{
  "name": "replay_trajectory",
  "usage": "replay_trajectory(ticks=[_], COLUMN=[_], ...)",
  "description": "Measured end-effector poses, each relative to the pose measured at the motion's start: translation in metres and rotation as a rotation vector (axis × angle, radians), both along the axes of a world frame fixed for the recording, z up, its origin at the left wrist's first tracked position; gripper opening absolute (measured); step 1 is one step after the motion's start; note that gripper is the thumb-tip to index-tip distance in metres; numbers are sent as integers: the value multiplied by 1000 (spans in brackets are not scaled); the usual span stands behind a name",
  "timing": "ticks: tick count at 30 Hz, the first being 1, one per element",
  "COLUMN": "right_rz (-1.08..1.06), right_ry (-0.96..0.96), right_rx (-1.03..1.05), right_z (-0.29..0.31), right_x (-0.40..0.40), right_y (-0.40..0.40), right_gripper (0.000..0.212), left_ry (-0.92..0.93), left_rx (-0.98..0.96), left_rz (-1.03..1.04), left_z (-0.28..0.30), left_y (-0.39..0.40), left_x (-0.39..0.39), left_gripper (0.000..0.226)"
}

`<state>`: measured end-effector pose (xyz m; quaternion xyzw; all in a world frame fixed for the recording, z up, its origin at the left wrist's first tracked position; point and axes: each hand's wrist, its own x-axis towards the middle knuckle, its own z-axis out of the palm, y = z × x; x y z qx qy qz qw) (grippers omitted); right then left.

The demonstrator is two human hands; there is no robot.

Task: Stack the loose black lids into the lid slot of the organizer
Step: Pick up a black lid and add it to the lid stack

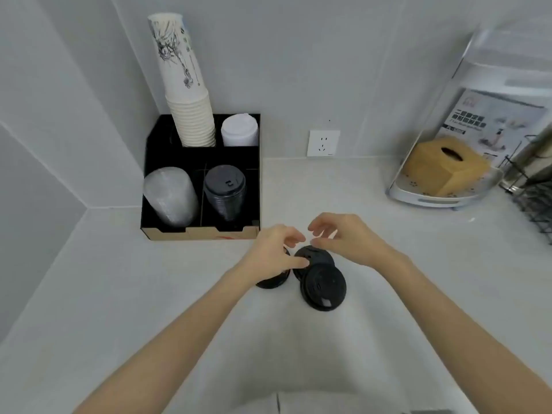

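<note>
Three loose black lids lie on the counter in front of the organizer [239, 233]. The nearest lid [325, 289] overlaps a second lid [316, 256] behind it. The third lid [273, 280] is partly hidden under my left hand [274, 249], whose fingers curl down with the thumb touching the second lid's edge. My right hand [343, 234] hovers just above the second lid, fingers spread and holding nothing. A stack of black lids [225, 192] stands in the organizer's front right slot.
The black organizer also holds a tall stack of paper cups [185, 91], white lids [240, 130] and clear lids [170, 198]. A wall socket [323, 142] is behind. A wooden tissue box [448, 165] on a tray and a wire rack [534, 201] stand at right.
</note>
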<state>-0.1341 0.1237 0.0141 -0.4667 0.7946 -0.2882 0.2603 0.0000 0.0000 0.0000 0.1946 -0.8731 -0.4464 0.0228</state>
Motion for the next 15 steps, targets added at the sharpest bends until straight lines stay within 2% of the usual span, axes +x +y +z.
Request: replay_trajectory(ticks=[4, 7, 15], right_rz=[-109, -178, -266], right_ry=[-29, -56, -154], right_rx=[-75, -84, -16], right_z=[-33, -55, -95], right_x=[12, 15, 32], right_y=[23, 39, 67], right_gripper=[19, 28, 78], left_ry=[18, 41, 3], left_rx=[47, 60, -17], left_rz=[42, 59, 84], left_z=[-29, -49, -81], left_y=[17, 30, 49], left_x=[4, 4, 6], left_gripper=[49, 55, 71])
